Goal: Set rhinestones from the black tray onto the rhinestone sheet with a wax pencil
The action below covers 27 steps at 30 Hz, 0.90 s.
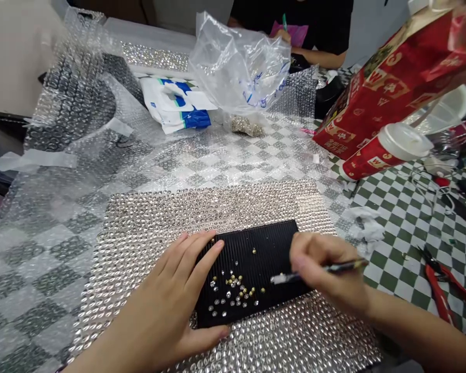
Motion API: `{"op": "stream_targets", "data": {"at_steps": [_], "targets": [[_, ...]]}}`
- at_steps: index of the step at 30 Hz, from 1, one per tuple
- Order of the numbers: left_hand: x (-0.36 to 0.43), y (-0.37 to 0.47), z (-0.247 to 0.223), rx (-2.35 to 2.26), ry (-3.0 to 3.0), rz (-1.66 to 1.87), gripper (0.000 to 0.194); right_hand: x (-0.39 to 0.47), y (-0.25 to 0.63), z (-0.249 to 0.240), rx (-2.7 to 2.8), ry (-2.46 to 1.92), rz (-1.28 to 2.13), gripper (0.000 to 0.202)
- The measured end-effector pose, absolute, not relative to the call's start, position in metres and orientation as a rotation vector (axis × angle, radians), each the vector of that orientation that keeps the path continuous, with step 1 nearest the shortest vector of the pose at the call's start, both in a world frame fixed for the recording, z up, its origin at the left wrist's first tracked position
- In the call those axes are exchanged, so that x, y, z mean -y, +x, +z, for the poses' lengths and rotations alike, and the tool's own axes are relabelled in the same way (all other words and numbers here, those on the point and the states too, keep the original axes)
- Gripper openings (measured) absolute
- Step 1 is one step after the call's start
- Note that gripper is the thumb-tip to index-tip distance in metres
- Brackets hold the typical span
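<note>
A black ribbed tray (pixel 272 248) lies on a sheet covered with rows of rhinestones (pixel 151 217). Loose clear and gold rhinestones (pixel 241 290) are scattered over the tray's left half. My left hand (pixel 171 295) rests at the tray's left end, fingers spread across its far corner and thumb along the near edge. Over the right end, my right hand (pixel 322 264) pinches a thin dark pen-like tool (pixel 345 266). The tool's pale tip (pixel 281 278) points left, close above the tray. Whether the tip touches a stone I cannot tell.
Bubble wrap (pixel 73 171) covers much of the checkered table. Behind the sheet are a wipes packet (pixel 174 103) and a clear plastic bag (pixel 241 67) with small stones. To the right stand a red paper bag (pixel 396 77), a lidded cup (pixel 384 150) and red-handled pliers (pixel 442 285). Another person (pixel 322 31) sits opposite.
</note>
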<state>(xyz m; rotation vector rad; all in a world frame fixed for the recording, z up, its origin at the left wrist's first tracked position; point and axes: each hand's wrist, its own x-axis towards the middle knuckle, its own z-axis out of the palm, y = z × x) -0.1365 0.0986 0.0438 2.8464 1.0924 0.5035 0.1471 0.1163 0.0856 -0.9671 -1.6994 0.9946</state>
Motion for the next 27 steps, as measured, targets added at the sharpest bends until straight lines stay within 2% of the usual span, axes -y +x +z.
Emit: {"op": "stream_targets", "data": {"at_steps": [4,6,11,27], "targets": [[-0.097,-0.138,0.039,-1.105,2.811,0.529,0.094,-0.152,0.188,0.095,1.644,-1.192,0.61,0.04],[-0.096,-0.14,0.036,-1.123,2.785,0.535,0.094,-0.169,0.205,0.093,1.679,-1.326,0.534,0.04],[-0.095,-0.142,0.031,-1.128,2.75,0.541,0.093,-0.185,0.213,0.079,1.815,-1.471,0.544,0.04],[-0.097,-0.139,0.037,-1.108,2.776,0.532,0.09,-0.183,0.209,0.078,1.789,-1.452,0.491,0.04]]}}
